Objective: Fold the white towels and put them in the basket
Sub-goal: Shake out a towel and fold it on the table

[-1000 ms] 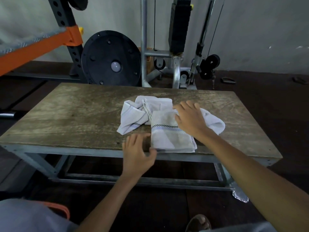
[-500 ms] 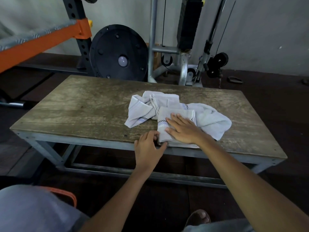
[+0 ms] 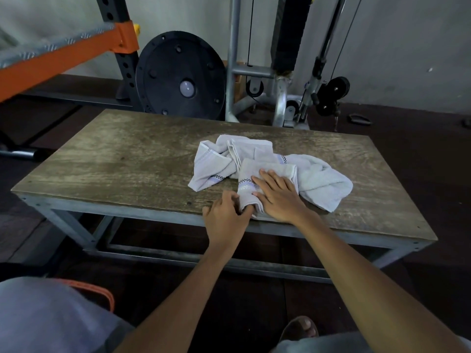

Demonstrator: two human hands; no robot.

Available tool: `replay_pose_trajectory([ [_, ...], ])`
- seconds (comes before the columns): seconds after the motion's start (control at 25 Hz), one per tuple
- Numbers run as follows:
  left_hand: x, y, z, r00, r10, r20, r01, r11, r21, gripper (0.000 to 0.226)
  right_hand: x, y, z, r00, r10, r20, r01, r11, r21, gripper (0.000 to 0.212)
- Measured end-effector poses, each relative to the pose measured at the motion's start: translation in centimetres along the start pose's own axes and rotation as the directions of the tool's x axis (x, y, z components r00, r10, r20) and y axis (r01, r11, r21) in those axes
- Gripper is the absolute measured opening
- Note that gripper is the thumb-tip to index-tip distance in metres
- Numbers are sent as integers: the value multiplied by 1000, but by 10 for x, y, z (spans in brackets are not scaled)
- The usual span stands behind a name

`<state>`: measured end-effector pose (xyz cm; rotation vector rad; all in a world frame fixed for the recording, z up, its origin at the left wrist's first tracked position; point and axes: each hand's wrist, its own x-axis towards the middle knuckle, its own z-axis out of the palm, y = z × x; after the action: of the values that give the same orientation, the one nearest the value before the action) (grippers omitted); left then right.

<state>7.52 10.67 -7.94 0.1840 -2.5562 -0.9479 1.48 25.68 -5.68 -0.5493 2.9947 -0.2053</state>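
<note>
The folded towel (image 3: 270, 171) lies at the near edge of the bench (image 3: 127, 169). The right hand (image 3: 277, 200) presses flat on it with straight fingers. The left hand (image 3: 226, 217) pinches its near-left corner.

Risk: a lift by one corner lets the layers slide open or drops the bundle off the near edge. The loose towels (image 3: 323, 182) touching behind may drag along.

Change: a second ago the towel was longer and the left hand lay flat on the bench.

The orange rim (image 3: 102, 291) is possibly the basket

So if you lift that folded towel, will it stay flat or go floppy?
Probably floppy: the folded towel bunches softly where the left hand pinches its near end. It may come unfolded too, since the right hand is pressing it flat.
</note>
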Motion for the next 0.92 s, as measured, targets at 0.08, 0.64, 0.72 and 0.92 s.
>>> replay_pose_trajectory([
  [0.08,0,-4,1,997,75,16,-74,997,-24,32,0,0,1,1000,2,-3,-2,1000,8,53],
  [0.64,23,-10,-5,879,470,80,-476,855,203,40,0,0,2,999,19,-25,-19,999,38,53],
  [0.72,27,-16,-6,791,605,93,-606,753,256,41,0,0,2,999,19,-30,-17,999,45,53],
  [0.92,16,-27,-10,882,464,84,-466,885,3,36,-1,0,3,999,16,-43,-13,998,67,52],
])
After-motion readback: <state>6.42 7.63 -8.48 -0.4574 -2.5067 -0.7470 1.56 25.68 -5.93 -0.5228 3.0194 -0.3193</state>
